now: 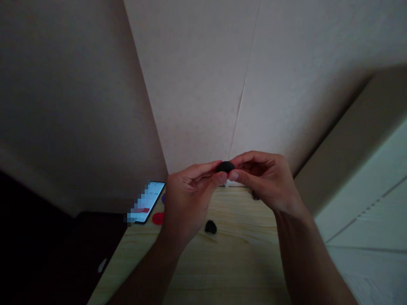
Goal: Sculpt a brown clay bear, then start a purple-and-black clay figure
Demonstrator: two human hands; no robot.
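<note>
Both hands meet above the far part of the wooden table. Between their fingertips is a smooth black rounded lump (225, 167), raised off the tabletop; its material I cannot make out. My left hand (190, 199) pinches its left side between thumb and fingers. On its right side, the thumb and fingers of my right hand (265, 178) are closed in a pinch too. A smaller black piece (210, 227) with an uneven outline lies on the table below the hands.
A phone with a lit screen (152, 197) lies at the table's (229, 271) left edge. Beside it are a red disc (158, 218) and a blue thing (163, 198), both partly behind my left hand. A dark brown object (255, 195) sits by my right wrist. Walls (203, 84) rise behind.
</note>
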